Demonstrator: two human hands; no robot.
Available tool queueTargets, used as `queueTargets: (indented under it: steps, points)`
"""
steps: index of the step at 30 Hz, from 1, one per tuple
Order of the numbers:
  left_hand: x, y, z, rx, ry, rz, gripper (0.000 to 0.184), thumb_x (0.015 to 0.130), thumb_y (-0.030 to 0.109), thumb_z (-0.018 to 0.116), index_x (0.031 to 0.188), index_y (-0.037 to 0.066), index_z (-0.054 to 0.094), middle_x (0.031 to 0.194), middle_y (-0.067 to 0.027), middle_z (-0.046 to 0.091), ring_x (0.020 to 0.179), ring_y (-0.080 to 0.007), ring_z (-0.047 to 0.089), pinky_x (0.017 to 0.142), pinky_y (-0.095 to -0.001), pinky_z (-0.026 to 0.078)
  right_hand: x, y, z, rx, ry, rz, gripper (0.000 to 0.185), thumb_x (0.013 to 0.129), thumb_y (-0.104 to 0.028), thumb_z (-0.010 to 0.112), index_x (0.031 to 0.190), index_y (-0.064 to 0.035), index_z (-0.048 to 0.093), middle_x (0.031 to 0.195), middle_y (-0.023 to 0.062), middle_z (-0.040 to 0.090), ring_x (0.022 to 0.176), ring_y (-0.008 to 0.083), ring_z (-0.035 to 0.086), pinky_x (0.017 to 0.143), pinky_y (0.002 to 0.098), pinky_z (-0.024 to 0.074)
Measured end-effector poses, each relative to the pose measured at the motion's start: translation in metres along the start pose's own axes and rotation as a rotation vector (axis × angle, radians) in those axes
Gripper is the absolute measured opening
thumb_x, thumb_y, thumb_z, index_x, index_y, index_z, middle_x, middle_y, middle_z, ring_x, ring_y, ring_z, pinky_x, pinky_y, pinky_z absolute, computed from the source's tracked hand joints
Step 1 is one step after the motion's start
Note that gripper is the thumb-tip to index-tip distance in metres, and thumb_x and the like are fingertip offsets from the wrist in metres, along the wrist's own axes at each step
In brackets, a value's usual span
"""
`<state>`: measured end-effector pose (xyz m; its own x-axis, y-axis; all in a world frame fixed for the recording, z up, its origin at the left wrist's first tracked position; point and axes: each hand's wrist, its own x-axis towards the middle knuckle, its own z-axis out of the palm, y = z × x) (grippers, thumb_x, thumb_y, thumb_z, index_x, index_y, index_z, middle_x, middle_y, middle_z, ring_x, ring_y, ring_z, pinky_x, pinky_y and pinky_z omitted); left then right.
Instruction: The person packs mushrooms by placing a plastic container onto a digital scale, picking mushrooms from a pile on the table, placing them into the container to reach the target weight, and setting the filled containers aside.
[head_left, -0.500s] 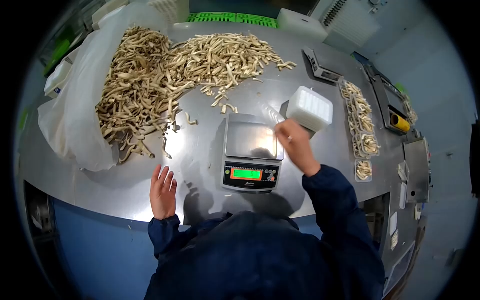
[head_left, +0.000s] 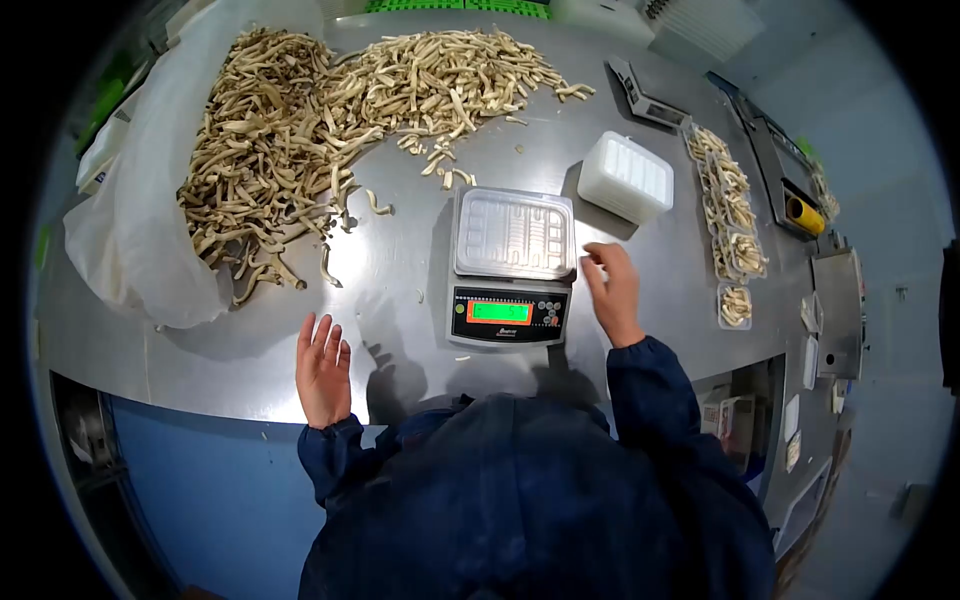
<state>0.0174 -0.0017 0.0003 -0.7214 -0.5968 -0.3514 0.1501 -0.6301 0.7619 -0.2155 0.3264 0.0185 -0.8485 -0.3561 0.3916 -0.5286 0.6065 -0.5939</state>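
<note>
A clear plastic tray [head_left: 515,234] lies on the pan of the digital scale [head_left: 508,316], whose display glows green. Just right of the tray is my right hand [head_left: 613,290], its fingers bent and apart, holding nothing. My left hand [head_left: 324,372] is palm up with spread fingers near the table's front edge, left of the scale, and it too is empty. Behind my right hand stands a stack of clear trays [head_left: 627,178]. Beyond my left hand a large heap of pale, stem-like pieces [head_left: 270,150] spreads from a white plastic bag [head_left: 150,220].
Several filled trays [head_left: 735,225] line the right side of the steel table [head_left: 400,290]. A second scale [head_left: 645,95] stands at the back right, near a dark device with a yellow roll [head_left: 804,215]. Green crates [head_left: 510,8] are at the far edge.
A clear tray now lies on the scale; my right hand has let go of it and moved slightly down and right. The view has shifted a little. My left hand stays nearly the same.
</note>
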Motion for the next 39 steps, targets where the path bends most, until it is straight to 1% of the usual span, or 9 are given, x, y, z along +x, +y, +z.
queueTargets:
  steps: [3,7,10,15,30,32,34,37,39]
  points:
    - [0.004,-0.004,0.007,0.009,-0.024,-0.033,0.053,0.093,0.019,0.049,0.142,0.006,0.033,0.137,-0.0094,0.041,0.115,-0.0157,0.046,0.097,-0.0291,0.040,-0.045,0.034,0.003,0.193,0.057,0.450,0.022,0.085,-0.008,0.058,0.105,0.0005,0.060,0.094,0.0097,0.064,0.083,0.0186,0.060,0.072,0.0291,0.0466]
    - [0.008,-0.004,0.017,0.014,-0.075,-0.046,0.052,0.093,0.018,0.049,0.141,0.005,0.034,0.136,-0.0087,0.042,0.115,-0.0154,0.047,0.096,-0.0290,0.041,-0.091,0.039,0.021,0.646,-0.087,0.701,0.034,0.085,-0.007,0.056,0.118,0.0023,0.055,0.109,0.0110,0.063,0.095,0.0179,0.058,0.083,0.0277,0.0462]
    - [0.012,0.002,0.027,0.028,-0.075,-0.034,0.051,0.092,0.018,0.049,0.140,0.005,0.036,0.135,-0.0081,0.044,0.114,-0.0158,0.047,0.094,-0.0290,0.041,-0.093,0.030,0.026,0.709,-0.240,0.693,0.046,0.084,-0.005,0.057,0.128,0.0029,0.048,0.121,0.0134,0.056,0.112,0.0209,0.053,0.095,0.0317,0.0422]
    - [0.012,0.008,0.025,0.033,-0.079,0.000,0.050,0.092,0.018,0.048,0.139,0.005,0.037,0.133,-0.0068,0.045,0.113,-0.0149,0.047,0.095,-0.0287,0.040,-0.081,0.023,0.028,0.847,-0.407,0.680,0.065,0.082,-0.004,0.061,0.140,0.0038,0.032,0.132,0.0125,0.048,0.122,0.0194,0.045,0.102,0.0289,0.0347]
    - [0.021,0.000,0.015,0.045,-0.077,-0.037,0.050,0.094,0.018,0.048,0.141,0.005,0.035,0.137,-0.0078,0.042,0.115,-0.0152,0.047,0.096,-0.0284,0.041,-0.079,0.029,0.040,0.855,-0.271,0.702,0.067,0.082,0.000,0.062,0.140,0.0058,0.029,0.117,0.0160,0.056,0.104,0.0190,0.056,0.087,0.0289,0.0448]
    - [0.025,-0.004,0.013,0.077,-0.015,-0.038,0.053,0.091,0.021,0.051,0.140,0.006,0.036,0.135,-0.0080,0.044,0.119,-0.0182,0.044,0.100,-0.0314,0.035,-0.079,0.028,0.040,0.810,-0.280,0.732,0.068,0.082,0.000,0.062,0.140,0.0055,0.028,0.112,0.0153,0.058,0.102,0.0185,0.056,0.084,0.0284,0.0456]
    - [0.034,-0.010,0.001,0.095,0.095,-0.027,0.055,0.091,0.020,0.051,0.141,0.007,0.033,0.137,-0.0094,0.040,0.125,-0.0200,0.039,0.103,-0.0346,0.032,-0.068,0.014,0.024,0.790,-0.355,0.833,0.072,0.080,0.000,0.064,0.142,0.0029,0.028,0.129,0.0193,0.048,0.117,0.0224,0.049,0.098,0.0313,0.0401]
    - [0.051,-0.023,-0.024,0.051,0.398,0.064,0.064,0.089,0.018,0.053,0.146,0.013,0.022,0.145,-0.0108,0.025,0.134,-0.0221,0.027,0.105,-0.0499,0.028,-0.043,0.041,-0.004,0.521,-0.377,0.654,0.062,0.081,-0.003,0.063,0.137,0.0008,0.038,0.129,0.0166,0.049,0.113,0.0223,0.052,0.094,0.0324,0.0435]
    - [0.070,-0.030,-0.050,-0.121,0.482,-0.015,0.060,0.085,0.029,0.058,0.138,0.015,0.031,0.137,-0.0074,0.030,0.130,-0.0220,0.029,0.102,-0.0553,0.029,-0.004,0.053,-0.023,0.575,-0.298,0.562,0.051,0.083,-0.005,0.062,0.131,0.0007,0.046,0.125,0.0117,0.054,0.108,0.0200,0.055,0.091,0.0312,0.0456]
